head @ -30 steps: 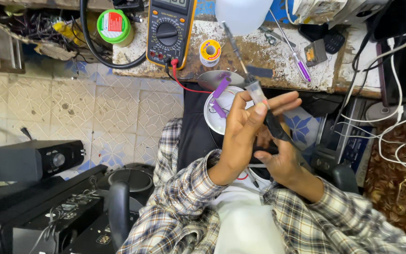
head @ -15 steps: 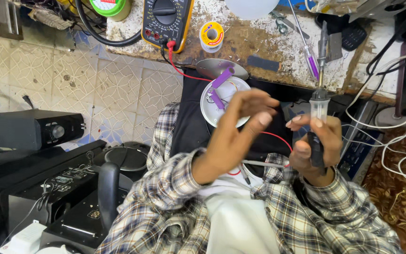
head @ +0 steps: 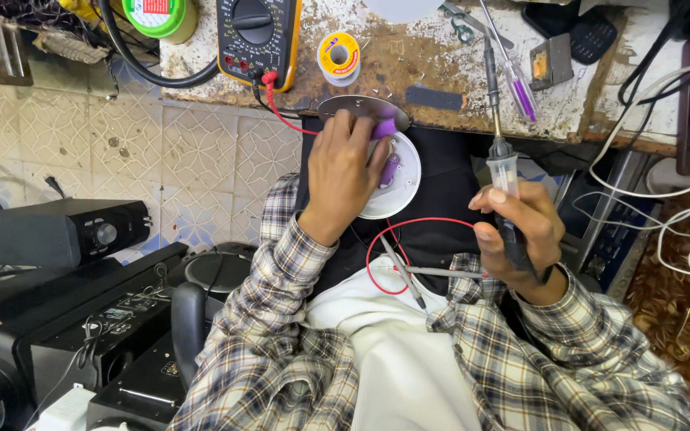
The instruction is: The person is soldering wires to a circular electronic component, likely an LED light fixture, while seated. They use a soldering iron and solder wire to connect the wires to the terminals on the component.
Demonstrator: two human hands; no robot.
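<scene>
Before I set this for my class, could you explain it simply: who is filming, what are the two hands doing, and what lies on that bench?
The picture comes from a camera worn on a person's head, looking down at their own lap and hands; the sleeves are plaid. The left hand rests on a round white disc with purple parts, which lies on the dark lap just below the bench edge. The right hand has its grip closed round a soldering iron, tip pointing up over the bench. On the worn workbench lie a yellow multimeter, a small spool of solder and a purple-handled tool. A red wire loops across the lap. Black audio gear stands on the left.
</scene>
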